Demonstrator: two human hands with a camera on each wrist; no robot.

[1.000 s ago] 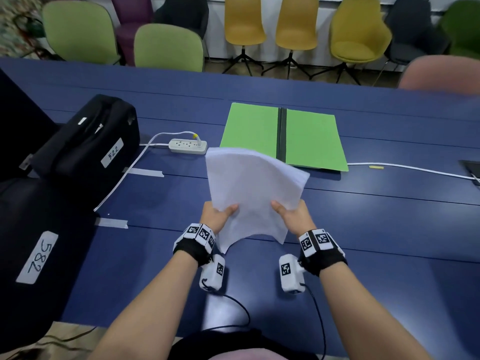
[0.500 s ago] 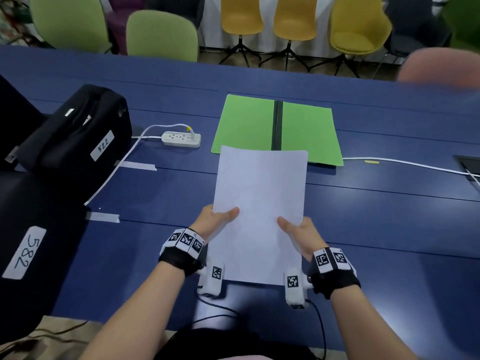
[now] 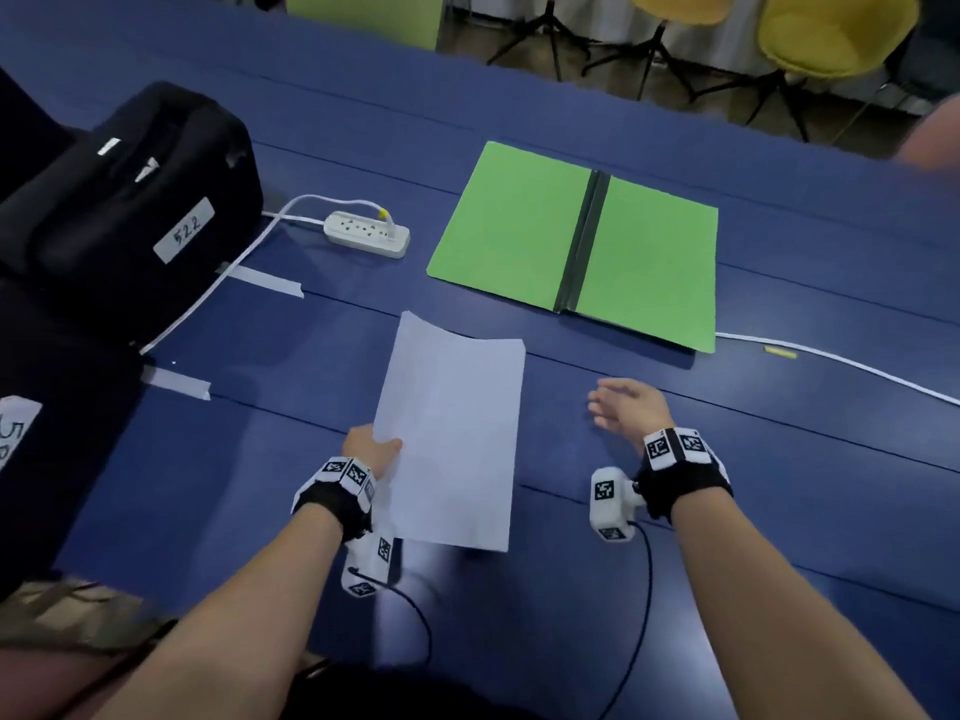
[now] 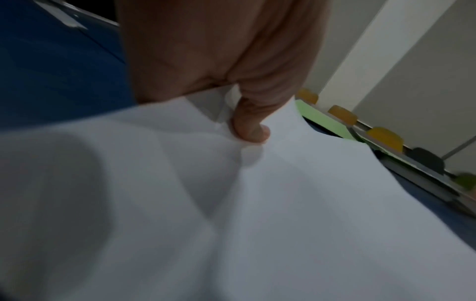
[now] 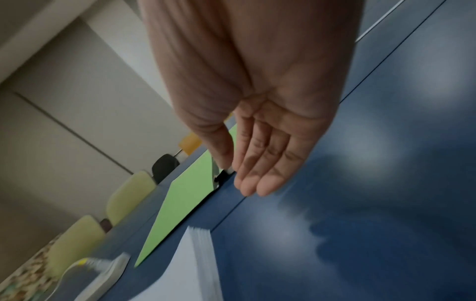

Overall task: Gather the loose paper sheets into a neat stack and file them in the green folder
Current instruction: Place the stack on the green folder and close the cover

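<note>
Label "522" (image 3: 184,236) on black case, left hand (image 3: 371,452) pinching paper stack (image 3: 452,433), right hand (image 3: 631,407) fingers relaxed

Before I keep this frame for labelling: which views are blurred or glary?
Head view: mostly sharp, edges stretched by the wide lens. Left wrist view: dim, the paper stack smeared, thumb readable. Right wrist view: motion-blurred, pale light patches glaring on the blue table, green folder soft.

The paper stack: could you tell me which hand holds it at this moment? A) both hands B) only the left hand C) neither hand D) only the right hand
B: the left hand pinches the edge of the paper stack, thumb on top, while the right hand hangs open and empty beside it.
</note>
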